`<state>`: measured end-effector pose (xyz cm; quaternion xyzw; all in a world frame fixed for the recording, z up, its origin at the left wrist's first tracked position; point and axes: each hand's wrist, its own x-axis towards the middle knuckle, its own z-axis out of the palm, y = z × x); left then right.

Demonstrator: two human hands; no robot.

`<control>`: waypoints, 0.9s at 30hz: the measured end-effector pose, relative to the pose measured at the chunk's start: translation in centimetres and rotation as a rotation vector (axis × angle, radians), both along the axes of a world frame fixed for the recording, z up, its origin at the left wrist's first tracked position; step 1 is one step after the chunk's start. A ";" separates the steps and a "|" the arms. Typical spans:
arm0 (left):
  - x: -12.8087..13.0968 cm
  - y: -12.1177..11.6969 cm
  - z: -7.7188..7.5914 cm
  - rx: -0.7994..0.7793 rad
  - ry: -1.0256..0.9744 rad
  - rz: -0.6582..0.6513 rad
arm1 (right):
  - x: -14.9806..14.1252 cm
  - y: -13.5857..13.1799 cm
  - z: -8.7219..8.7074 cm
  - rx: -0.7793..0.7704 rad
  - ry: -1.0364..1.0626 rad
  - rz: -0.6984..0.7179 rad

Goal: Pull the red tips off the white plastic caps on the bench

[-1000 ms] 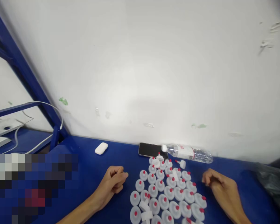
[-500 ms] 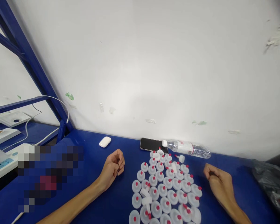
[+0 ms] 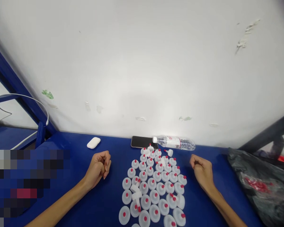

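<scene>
My left hand [image 3: 98, 166] rests on the blue bench [image 3: 109, 201], with the fingers curled into a loose fist. It holds nothing that I can see. My right hand [image 3: 202, 170] also lies on the bench, on the other side, and its fingers are curled in the same loose way; I see nothing inside it either.

Between my two hands stands a group of small white caps with red tips [image 3: 153, 186]. They are set close together in rows, most of them upright with the red tip on top. Neither hand touches them; the left hand is near the left edge of the group, and the right hand is just beside its right edge. A few caps [image 3: 135, 192] on the left side of the group lie tipped over, and one cap [image 3: 169, 152] lies on its side at the far end.

Behind the caps, next to the white wall [image 3: 142, 63], a dark phone [image 3: 142, 142] lies flat. A clear water bottle [image 3: 174, 142] lies on its side just beside the phone, its white lid pointing toward the phone. Farther left on the bench there is a small white case [image 3: 93, 142], well apart from the caps. At my right, a black plastic bag [image 3: 257, 183] lies on the bench, with something red inside. At the far left, a white cable [image 3: 35, 100] hangs along the blue frame [image 3: 19, 91].
</scene>
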<state>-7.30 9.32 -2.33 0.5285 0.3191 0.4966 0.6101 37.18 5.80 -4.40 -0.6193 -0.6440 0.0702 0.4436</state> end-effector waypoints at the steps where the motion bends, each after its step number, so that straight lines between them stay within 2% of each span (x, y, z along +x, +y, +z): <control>1: 0.0 0.0 0.1 0.005 0.013 0.015 | 0.1 0.0 0.0 0.004 -0.010 -0.005; 5: 0.1 0.1 0.6 0.036 0.062 0.116 | 0.5 -0.2 0.1 0.027 -0.062 -0.024; 10: -0.5 0.3 1.1 0.152 0.160 0.334 | 0.6 -0.6 0.5 0.089 -0.144 -0.047; 14: -0.7 0.3 1.2 0.292 0.276 0.541 | 0.1 -0.8 1.4 0.204 -0.219 -0.088; 17: -0.2 0.0 1.6 0.365 0.370 0.648 | -0.5 -0.7 2.2 0.307 -0.278 -0.138; 21: 0.6 -0.2 2.2 0.368 0.501 0.675 | -1.1 -0.8 3.0 0.366 -0.334 -0.205; 27: 0.4 0.1 2.1 0.324 0.569 0.605 | -1.4 -0.9 3.2 0.387 -0.385 -0.191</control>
